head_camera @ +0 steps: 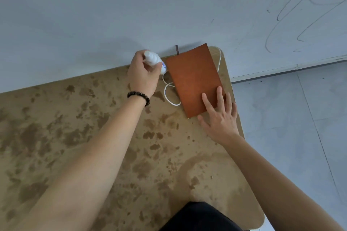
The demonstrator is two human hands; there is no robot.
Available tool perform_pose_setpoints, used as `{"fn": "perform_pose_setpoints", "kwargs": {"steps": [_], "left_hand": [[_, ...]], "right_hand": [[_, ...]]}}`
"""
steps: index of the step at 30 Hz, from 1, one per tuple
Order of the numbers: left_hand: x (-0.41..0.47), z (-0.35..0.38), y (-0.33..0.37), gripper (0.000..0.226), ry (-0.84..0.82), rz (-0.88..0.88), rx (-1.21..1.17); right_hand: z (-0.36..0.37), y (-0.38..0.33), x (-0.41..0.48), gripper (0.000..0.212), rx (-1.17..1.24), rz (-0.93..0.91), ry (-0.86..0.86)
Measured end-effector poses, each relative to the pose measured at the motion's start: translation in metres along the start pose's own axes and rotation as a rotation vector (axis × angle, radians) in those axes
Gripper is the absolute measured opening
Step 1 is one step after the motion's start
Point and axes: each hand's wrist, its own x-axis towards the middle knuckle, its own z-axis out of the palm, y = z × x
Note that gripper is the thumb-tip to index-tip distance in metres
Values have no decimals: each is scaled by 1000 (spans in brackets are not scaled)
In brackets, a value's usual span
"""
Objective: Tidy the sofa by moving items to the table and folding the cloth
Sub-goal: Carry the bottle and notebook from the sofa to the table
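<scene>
Under our right hand (219,116), fingers flat: stiff rust-brown leather notebook (193,78) on stained tan table (75,137); we judge it light, liftable by its edge. Our left hand (143,75) grips small white plastic bottle (154,60), probably slick.

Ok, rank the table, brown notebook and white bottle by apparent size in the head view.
Largest: table.
Next: brown notebook.
Smallest: white bottle, partly covered by the left hand gripping it.

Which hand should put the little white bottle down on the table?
The left hand. Its fingers already grip the white bottle at the table's far edge, beside the brown notebook. The right hand lies flat on that notebook's near corner.
</scene>
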Motion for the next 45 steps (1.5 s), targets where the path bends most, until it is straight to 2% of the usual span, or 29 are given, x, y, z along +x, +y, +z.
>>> {"fn": "perform_pose_setpoints", "kwargs": {"steps": [4,11,16,21,26,30,33,35,38,41,45], "left_hand": [[27,19,4,39,-12,73,101],[38,30,-9,39,-59,90,130],[39,24,-18,40,-10,-45,13],[44,21,-21,41,-61,-81,25],[45,16,-17,44,-123,-62,71],[32,-8,-13,65,-201,-96,137],[-8,-41,-8,57,-166,-119,39],[-55,-69,-8,49,-150,-117,-97],[-138,-118,-22,40,-133,-62,-181],[-220,-168,-48,40,-141,-62,-230],[-290,-218,-79,36,-149,-98,-307]], "right_hand": [[-1,1,3,75,-66,-7,10],[-4,1,3,80,-100,-18,37],[-9,-5,4,74,-167,-13,80],[-15,-28,12,59,-124,22,141],[-14,-39,8,56,-75,75,90],[-33,-47,1,58,-10,103,-19],[-63,-55,-19,57,166,127,22],[-81,-61,-47,53,261,121,111],[-99,-73,-102,47,436,109,246],[-99,-86,-168,44,535,83,337],[-80,-99,-252,44,617,112,352]]}}
